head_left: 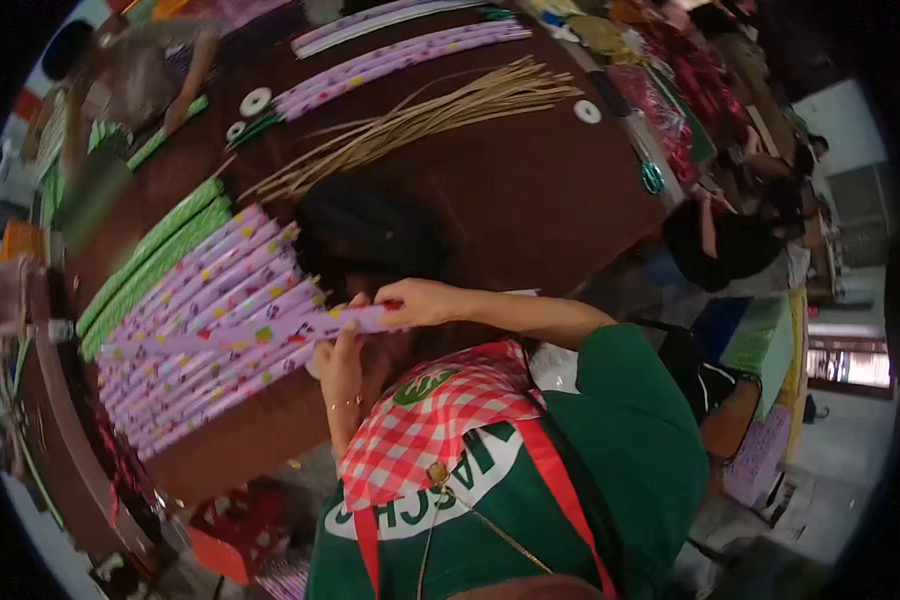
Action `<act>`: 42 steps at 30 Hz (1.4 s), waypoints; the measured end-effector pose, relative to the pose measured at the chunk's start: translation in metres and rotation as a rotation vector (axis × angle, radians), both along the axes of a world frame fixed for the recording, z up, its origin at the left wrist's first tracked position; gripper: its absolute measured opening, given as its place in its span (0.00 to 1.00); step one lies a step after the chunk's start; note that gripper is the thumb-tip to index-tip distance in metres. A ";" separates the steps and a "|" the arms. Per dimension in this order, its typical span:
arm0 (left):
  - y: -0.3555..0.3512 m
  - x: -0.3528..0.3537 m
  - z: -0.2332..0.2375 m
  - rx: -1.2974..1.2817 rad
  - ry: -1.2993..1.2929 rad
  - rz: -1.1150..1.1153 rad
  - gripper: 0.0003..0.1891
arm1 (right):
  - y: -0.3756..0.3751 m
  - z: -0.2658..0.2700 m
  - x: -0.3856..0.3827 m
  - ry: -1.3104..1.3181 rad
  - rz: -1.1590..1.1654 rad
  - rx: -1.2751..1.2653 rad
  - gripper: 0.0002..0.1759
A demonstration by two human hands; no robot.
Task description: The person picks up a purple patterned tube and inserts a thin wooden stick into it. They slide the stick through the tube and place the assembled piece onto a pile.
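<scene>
A long lilac strip of printed wrap (pixel 270 333), patterned with small coloured motifs, stretches across a pile of sticks wrapped alike. My left hand (pixel 341 365), with a thin bracelet at the wrist, pinches it near its right end. At that end, my right hand (pixel 413 302) has its fingers closed round the wrap. Whether a stick lies inside it, I cannot tell. The wrapped lilac sticks (pixel 195 395) lie side by side under and left of the strip. Two green wrapped sticks (pixel 160 255) rest along the pile's far side. Beyond my hands sits a dark, soft-looking object (pixel 370 228).
Thin brown sticks (pixel 440 115) lie loosely bunched on the dark brown table (pixel 540 215). White rolls (pixel 256 101) and another roll (pixel 588 112) stand near them. Green-handled scissors (pixel 652 178) lie by the right edge. A red stool (pixel 235 535) is below. Other people are around the table.
</scene>
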State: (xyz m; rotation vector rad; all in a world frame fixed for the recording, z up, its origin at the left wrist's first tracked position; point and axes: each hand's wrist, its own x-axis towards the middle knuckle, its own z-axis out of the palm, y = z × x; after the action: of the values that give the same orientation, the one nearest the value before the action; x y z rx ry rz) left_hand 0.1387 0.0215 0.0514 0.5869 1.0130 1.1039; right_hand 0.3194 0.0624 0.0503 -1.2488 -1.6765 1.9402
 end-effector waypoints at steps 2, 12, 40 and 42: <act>0.000 0.001 0.002 0.011 -0.029 -0.014 0.18 | -0.002 0.010 0.002 0.033 -0.011 0.021 0.14; 0.003 0.003 0.001 0.092 -0.053 -0.068 0.16 | -0.010 0.022 0.019 0.046 0.072 0.058 0.21; 0.015 -0.008 0.012 -0.007 0.038 0.086 0.16 | -0.004 0.025 0.059 -0.155 0.230 0.244 0.28; 0.016 -0.009 0.012 0.060 0.002 0.074 0.17 | -0.003 0.032 0.057 -0.289 0.278 0.361 0.30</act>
State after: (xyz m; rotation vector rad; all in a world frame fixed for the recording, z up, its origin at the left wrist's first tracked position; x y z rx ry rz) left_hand 0.1302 0.0371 0.0631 0.6027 1.0125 1.2033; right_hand 0.3759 0.0599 0.0822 -1.2492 -2.3297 1.5408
